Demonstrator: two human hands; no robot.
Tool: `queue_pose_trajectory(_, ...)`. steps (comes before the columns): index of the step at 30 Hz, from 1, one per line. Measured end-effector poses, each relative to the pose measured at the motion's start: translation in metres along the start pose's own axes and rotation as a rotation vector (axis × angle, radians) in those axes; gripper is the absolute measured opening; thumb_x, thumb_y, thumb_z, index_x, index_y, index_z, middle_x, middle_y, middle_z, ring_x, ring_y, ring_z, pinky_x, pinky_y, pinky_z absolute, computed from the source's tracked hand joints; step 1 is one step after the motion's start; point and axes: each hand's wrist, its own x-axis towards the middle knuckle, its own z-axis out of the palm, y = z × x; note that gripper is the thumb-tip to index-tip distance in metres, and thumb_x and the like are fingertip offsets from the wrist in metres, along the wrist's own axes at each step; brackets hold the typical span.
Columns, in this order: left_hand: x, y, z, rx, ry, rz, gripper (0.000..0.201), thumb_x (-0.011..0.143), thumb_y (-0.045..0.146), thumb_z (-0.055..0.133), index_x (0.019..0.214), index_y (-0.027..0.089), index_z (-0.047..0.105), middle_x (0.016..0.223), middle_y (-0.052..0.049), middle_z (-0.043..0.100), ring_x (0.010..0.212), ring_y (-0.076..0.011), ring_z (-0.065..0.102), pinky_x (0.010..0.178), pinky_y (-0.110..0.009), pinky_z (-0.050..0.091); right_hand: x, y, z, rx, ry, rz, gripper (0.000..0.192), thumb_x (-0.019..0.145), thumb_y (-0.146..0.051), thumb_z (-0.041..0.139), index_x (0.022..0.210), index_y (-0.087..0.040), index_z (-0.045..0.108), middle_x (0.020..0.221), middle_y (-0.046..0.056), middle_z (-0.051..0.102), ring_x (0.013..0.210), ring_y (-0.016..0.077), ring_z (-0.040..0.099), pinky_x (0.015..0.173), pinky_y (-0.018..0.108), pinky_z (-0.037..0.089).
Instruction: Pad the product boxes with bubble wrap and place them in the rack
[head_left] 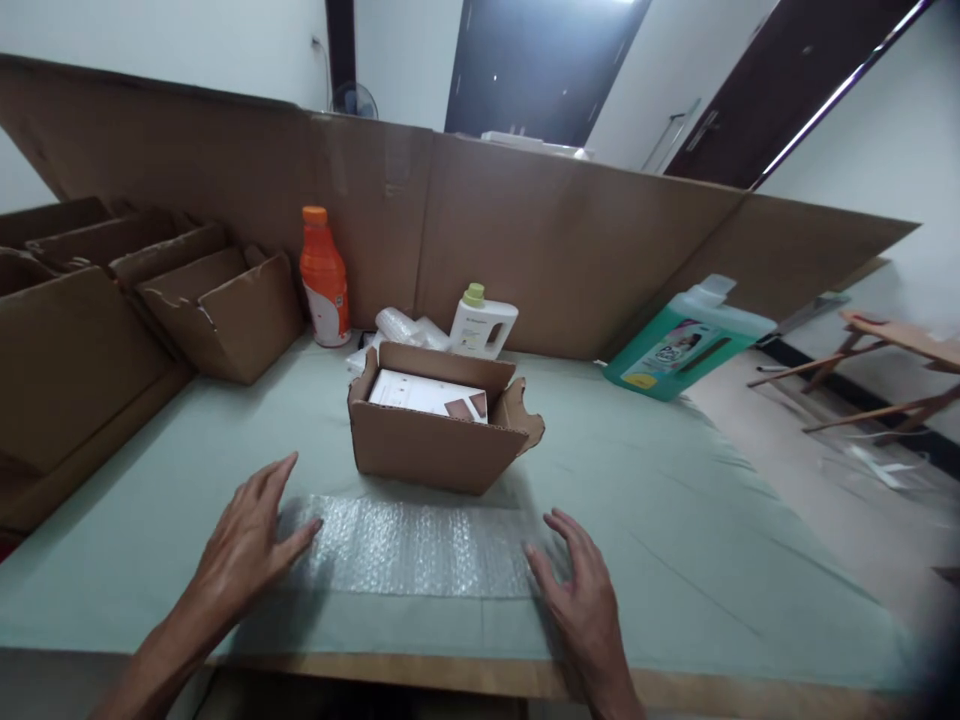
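A sheet of clear bubble wrap [420, 545] lies flat on the green table cover near the front edge. My left hand [251, 535] rests open on its left end, fingers spread. At the right end my right hand [581, 590] lies open with its fingers on the wrap's edge. Just behind the wrap stands a small open cardboard box [439, 440] with a white flat item [427, 392] inside.
An orange bottle [324, 278], a white bottle with a green cap [482, 322] and a bundle of plastic wrap [405, 328] stand at the back. A green jug [686, 340] lies tilted at the right. Folded cardboard boxes [217, 310] are stacked left. A cardboard wall [585, 240] rings the table [675, 520].
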Motion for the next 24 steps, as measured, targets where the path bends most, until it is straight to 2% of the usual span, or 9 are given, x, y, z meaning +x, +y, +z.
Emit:
queue_pose_trajectory(4,0.046,0.037,0.016,-0.45,-0.105,-0.018,0.084,0.075,0.047,0.071,0.15,0.024,0.041,0.152,-0.016,0.046,0.132,-0.0356,0.051,0.105,-0.048,0.044,0.05,-0.036,0.012,0.299,-0.256,-0.008,0.068,0.082,-0.05,0.068,0.14,-0.02,0.05,0.136,0.015,0.063,0.119,0.0312,0.063,0.088,0.044,0.056)
queue_pose_trajectory(6,0.067,0.05,0.033,-0.673,-0.174,-0.046,0.077,0.07,0.04,0.077,0.14,0.021,0.051,0.144,-0.015,0.055,0.126,-0.0348,0.056,0.102,-0.044,0.046,0.071,-0.049,0.025,0.38,-0.365,0.015,0.067,0.078,-0.049,0.07,0.135,-0.018,0.053,0.126,0.014,0.069,0.108,0.0304,0.068,0.081,0.041,0.058)
queue_pose_trajectory(8,0.083,0.057,0.048,-0.826,-0.21,-0.079,0.065,0.067,0.033,0.08,0.128,0.019,0.061,0.128,-0.013,0.066,0.117,-0.0329,0.061,0.097,-0.039,0.049,0.088,-0.056,0.038,0.383,-0.388,0.06,0.057,0.077,-0.047,0.068,0.124,-0.017,0.059,0.112,0.012,0.073,0.095,0.029,0.07,0.078,0.04,0.058)
queue_pose_trajectory(11,0.102,0.055,0.063,-0.874,-0.169,-0.11,0.058,0.066,0.028,0.08,0.12,0.019,0.064,0.116,-0.008,0.071,0.107,-0.0292,0.064,0.09,-0.033,0.05,0.112,-0.058,0.056,0.341,-0.354,0.085,0.048,0.077,-0.044,0.064,0.115,-0.016,0.061,0.105,0.011,0.075,0.088,0.0278,0.069,0.077,0.039,0.056)
queue_pose_trajectory(15,0.114,0.044,0.063,-0.793,-0.095,-0.114,0.063,0.066,0.027,0.079,0.126,0.02,0.06,0.119,-0.008,0.07,0.11,-0.0295,0.062,0.094,-0.037,0.049,0.136,-0.051,0.067,0.345,-0.398,0.032,0.051,0.077,-0.043,0.061,0.12,-0.014,0.061,0.105,0.011,0.075,0.082,0.0256,0.069,0.074,0.038,0.056)
queue_pose_trajectory(17,0.105,0.038,0.057,-0.67,-0.036,-0.089,0.072,0.068,0.028,0.077,0.136,0.022,0.054,0.135,-0.011,0.063,0.125,-0.0329,0.056,0.106,-0.043,0.043,0.131,-0.043,0.061,0.334,-0.396,0.014,0.056,0.078,-0.043,0.062,0.126,-0.015,0.06,0.114,0.013,0.074,0.092,0.0283,0.07,0.078,0.041,0.056)
queue_pose_trajectory(20,0.065,0.035,0.052,-0.427,0.054,-0.005,0.081,0.075,0.031,0.073,0.15,0.023,0.042,0.157,-0.014,0.043,0.144,-0.0349,0.039,0.119,-0.05,0.027,0.091,-0.036,0.047,0.226,-0.272,-0.056,0.06,0.084,-0.045,0.062,0.137,-0.019,0.056,0.135,0.015,0.065,0.121,0.0336,0.062,0.096,0.05,0.053)
queue_pose_trajectory(22,0.029,0.04,0.055,-0.372,-0.004,0.096,0.074,0.082,0.03,0.069,0.151,0.025,0.043,0.16,-0.013,0.04,0.147,-0.0341,0.035,0.122,-0.05,0.023,0.05,-0.044,0.046,0.141,-0.223,-0.159,0.051,0.092,-0.04,0.056,0.139,-0.022,0.056,0.141,0.013,0.061,0.129,0.0318,0.057,0.106,0.054,0.047)
queue_pose_trajectory(24,-0.005,0.047,0.064,-0.418,-0.172,0.209,0.067,0.085,0.03,0.069,0.148,0.027,0.048,0.158,-0.01,0.043,0.147,-0.0341,0.036,0.124,-0.05,0.019,0.011,-0.062,0.056,0.092,-0.302,-0.294,0.046,0.094,-0.029,0.051,0.14,-0.023,0.057,0.144,0.011,0.059,0.134,0.029,0.054,0.111,0.053,0.044)
